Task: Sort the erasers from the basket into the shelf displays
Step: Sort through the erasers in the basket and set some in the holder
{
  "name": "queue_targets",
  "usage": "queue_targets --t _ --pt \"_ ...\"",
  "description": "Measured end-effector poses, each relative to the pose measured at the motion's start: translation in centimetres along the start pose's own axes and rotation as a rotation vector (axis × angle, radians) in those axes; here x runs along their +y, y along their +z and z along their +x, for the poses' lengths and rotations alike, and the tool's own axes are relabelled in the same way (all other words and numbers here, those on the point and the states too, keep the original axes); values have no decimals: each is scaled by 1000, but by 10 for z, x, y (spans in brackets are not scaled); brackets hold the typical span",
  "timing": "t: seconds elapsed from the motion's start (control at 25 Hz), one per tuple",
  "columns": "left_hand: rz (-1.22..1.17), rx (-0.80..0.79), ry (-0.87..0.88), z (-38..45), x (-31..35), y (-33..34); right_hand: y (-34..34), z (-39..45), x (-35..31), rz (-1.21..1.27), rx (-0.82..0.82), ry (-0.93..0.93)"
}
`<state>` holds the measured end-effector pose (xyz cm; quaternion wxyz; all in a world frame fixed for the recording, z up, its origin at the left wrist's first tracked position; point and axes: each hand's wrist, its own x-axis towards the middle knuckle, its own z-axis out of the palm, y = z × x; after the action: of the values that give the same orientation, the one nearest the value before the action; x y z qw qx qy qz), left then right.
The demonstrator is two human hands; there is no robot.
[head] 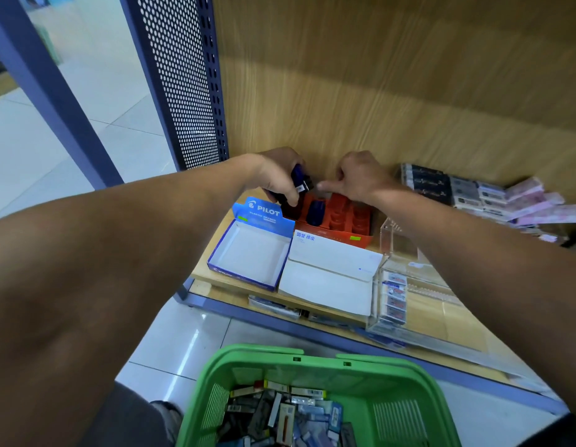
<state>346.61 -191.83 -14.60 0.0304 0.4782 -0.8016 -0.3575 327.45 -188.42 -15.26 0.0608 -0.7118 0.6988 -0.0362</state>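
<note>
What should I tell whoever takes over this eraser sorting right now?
Left hand grips a dark blue eraser over the red display tray. Right hand is at the tray's back edge, fingers curled, a finger pointing left; whether it holds anything is unclear. One blue eraser already stands in the tray. The Pilot box is empty. The green basket is still heaped with erasers.

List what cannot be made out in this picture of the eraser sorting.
- Head view: the rear slots of the orange display tray are hidden by the left hand and right hand.
- The grip of the left hand covers most of the blue item; its full shape is unclear.
- The green basket is cut off by the bottom edge.
- Labels on the erasers inside it are too small to read.
</note>
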Motion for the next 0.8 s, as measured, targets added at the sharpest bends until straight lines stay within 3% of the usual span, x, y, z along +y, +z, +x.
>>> queue_targets --t 0.16,0.32,0.44,0.8 --pt "-76 35 32 -3 14 7 1 -24 5 47 -117 109" --pt "-113 18 28 -2 20 12 17 -24 18 231 -167 32" --pt "-189 10 8 -1 20 13 28 -23 25 139 -217 -9" --pt "-544 -113 -64 -4 18 16 45 -40 26 114 -75 7"
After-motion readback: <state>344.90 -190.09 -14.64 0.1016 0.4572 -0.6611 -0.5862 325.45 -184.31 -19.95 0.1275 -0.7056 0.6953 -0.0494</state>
